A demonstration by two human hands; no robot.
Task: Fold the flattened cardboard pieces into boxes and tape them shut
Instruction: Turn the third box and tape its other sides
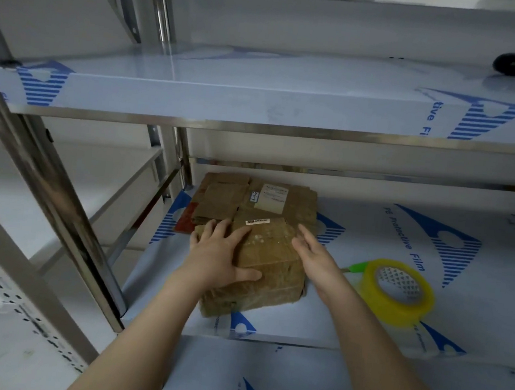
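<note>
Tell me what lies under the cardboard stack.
Under the cardboard stack a red sheet pokes out at its left edge, lying on the film-covered shelf. How far it runs underneath is hidden by the cardboard.

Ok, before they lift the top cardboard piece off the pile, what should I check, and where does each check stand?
1. Left hand flat on the top cardboard piece: ok.
2. Right hand gripping that piece: not ok; its straight fingers only lie along the right edge.
3. Yellow tape roll on the shelf, right of the cardboard: ok.
4. Cutting tool ready: cannot tell; only a green handle shows behind the roll.
5. Top piece separate from those beneath: cannot tell.
</note>
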